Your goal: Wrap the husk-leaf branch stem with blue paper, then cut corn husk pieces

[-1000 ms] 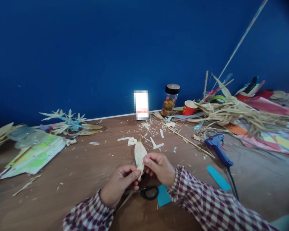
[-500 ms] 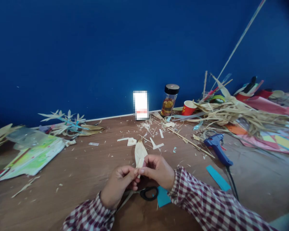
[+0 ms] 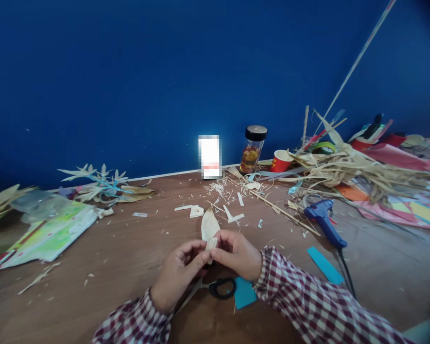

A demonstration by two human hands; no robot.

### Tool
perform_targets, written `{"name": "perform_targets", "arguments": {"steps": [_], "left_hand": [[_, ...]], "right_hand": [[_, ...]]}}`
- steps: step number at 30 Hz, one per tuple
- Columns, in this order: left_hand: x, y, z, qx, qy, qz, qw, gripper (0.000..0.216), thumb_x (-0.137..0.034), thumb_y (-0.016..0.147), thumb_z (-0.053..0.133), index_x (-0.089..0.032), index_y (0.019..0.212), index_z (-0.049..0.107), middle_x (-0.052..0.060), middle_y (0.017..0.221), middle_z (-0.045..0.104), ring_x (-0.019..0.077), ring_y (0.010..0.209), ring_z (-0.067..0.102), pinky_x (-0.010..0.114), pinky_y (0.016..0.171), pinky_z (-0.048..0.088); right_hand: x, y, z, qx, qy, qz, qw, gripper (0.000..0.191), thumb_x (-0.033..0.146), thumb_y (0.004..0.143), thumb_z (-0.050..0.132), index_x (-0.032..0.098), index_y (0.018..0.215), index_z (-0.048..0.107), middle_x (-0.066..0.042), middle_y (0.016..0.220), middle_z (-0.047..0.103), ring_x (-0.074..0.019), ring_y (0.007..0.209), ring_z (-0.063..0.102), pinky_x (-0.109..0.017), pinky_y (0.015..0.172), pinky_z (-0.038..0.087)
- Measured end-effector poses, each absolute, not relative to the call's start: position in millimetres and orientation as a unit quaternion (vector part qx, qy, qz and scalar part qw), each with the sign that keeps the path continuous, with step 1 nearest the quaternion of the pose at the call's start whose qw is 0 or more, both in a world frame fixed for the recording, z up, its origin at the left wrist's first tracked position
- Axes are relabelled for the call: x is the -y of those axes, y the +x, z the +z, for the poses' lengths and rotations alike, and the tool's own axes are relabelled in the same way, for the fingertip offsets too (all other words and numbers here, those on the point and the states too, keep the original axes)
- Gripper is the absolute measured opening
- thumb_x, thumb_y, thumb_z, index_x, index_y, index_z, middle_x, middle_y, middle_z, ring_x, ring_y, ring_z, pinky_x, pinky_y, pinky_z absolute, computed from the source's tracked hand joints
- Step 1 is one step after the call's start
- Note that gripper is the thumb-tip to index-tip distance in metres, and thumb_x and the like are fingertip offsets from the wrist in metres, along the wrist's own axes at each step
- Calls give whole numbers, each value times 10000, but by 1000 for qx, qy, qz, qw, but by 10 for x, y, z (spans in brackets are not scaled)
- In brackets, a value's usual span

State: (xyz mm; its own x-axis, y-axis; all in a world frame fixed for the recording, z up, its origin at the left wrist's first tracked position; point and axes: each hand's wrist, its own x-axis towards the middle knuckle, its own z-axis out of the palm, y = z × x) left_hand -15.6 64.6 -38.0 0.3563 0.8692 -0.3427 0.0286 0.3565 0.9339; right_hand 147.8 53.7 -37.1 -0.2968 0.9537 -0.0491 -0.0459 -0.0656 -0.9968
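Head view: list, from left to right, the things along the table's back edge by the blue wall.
Straw flowers → white box → black-lidded jar → red paper cup → heap of straw strips.

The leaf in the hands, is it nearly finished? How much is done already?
Done: husk flowers lie finished by the wall, and trimmings litter the table. In hand: the left hand and right hand pinch the base of one cut husk leaf. Left, probably: a big pile of uncut husk waits at the right; the glue gun and scissors lie untouched.
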Motion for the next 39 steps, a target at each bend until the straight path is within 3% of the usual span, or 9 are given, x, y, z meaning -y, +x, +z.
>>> {"name": "perform_targets", "arguments": {"steps": [3, 7, 10, 14, 19, 27, 34, 39], "left_hand": [[-648, -161, -372, -465, 486, 369, 641, 374, -329, 654, 688, -206, 1001, 620, 36, 880, 618, 160, 796, 572, 261, 673, 489], [-646, -177, -392, -455, 521, 363, 625, 180, -292, 656, 692, -174, 792, 682, 22, 763, 615, 131, 707, 566, 225, 646, 464], [-643, -165, -391, -469, 479, 355, 652, 163, -311, 669, 679, -157, 720, 669, 15, 671, 628, 114, 621, 559, 216, 593, 452], [-652, -140, -395, -471, 410, 386, 679, 185, -303, 648, 698, -150, 741, 650, 8, 657, 643, 110, 603, 566, 222, 593, 456], [-661, -148, -415, -464, 380, 403, 692, 192, -274, 645, 705, -149, 773, 636, 3, 689, 643, 101, 609, 569, 223, 603, 470], [-649, -159, -413, -444, 403, 392, 698, 199, -287, 654, 700, -149, 785, 641, 17, 711, 648, 115, 650, 588, 246, 648, 490], [-652, -154, -409, -454, 388, 403, 693, 175, -269, 631, 719, -157, 745, 648, 1, 709, 645, 96, 647, 579, 207, 629, 490], [-647, -161, -396, -470, 396, 366, 699, 220, -306, 661, 691, -156, 816, 652, 24, 739, 661, 107, 642, 582, 232, 616, 506]], "right_hand": [[-503, 1472, -345, 582, -466, 546, 382, 196, 334, 730, 615, 168, 696, 517, 42, 578, 478, -81, 512, 403, -190, 466, 311], [-457, 1445, -338, 616, -481, 514, 354, 162, 288, 723, 616, 170, 679, 514, 42, 572, 482, -79, 509, 404, -182, 450, 301], [-456, 1435, -354, 593, -462, 549, 366, 119, 253, 729, 609, 169, 728, 524, 39, 601, 503, -80, 529, 434, -183, 476, 335], [-495, 1448, -379, 548, -425, 612, 380, 211, 271, 668, 687, 147, 777, 556, 24, 656, 546, -84, 575, 475, -200, 545, 381], [-530, 1462, -375, 511, -420, 643, 386, 230, 322, 691, 669, 144, 748, 534, 45, 590, 508, -61, 496, 427, -175, 460, 329], [-480, 1424, -390, 561, -456, 573, 387, 110, 221, 731, 606, 143, 734, 529, 39, 596, 496, -63, 506, 410, -171, 459, 314], [-498, 1419, -346, 561, -465, 555, 401, 96, 227, 751, 572, 145, 746, 523, 47, 590, 460, -64, 503, 373, -178, 460, 297], [-512, 1444, -329, 574, -473, 528, 409, 74, 214, 759, 546, 142, 748, 532, 43, 596, 454, -71, 519, 363, -188, 471, 287]]}}
